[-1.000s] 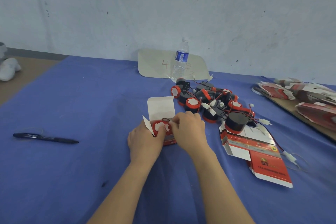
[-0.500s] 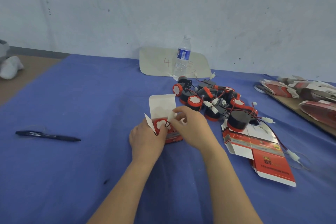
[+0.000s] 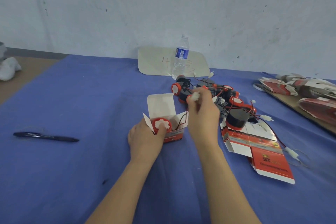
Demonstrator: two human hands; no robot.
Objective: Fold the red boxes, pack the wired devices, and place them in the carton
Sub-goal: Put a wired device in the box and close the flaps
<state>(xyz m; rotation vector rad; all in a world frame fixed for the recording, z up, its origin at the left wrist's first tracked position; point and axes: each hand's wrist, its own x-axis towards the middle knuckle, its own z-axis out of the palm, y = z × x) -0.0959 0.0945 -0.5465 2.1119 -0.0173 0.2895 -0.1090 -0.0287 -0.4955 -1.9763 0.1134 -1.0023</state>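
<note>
Nearest, your left hand (image 3: 145, 138) grips the open red box (image 3: 172, 135) on the blue cloth (image 3: 91, 169), thumb pressing the wired device (image 3: 161, 124) seated inside. Just beyond, your right hand (image 3: 201, 112) pinches the white connector (image 3: 195, 96), its thin wire (image 3: 181, 122) trailing from the box. The light card will likely crush, so hold the box by its side walls; coil the limp wire gently. The device pile (image 3: 227, 100) lies farther back.

Even soft light, edges bowed, slight blur.
</note>
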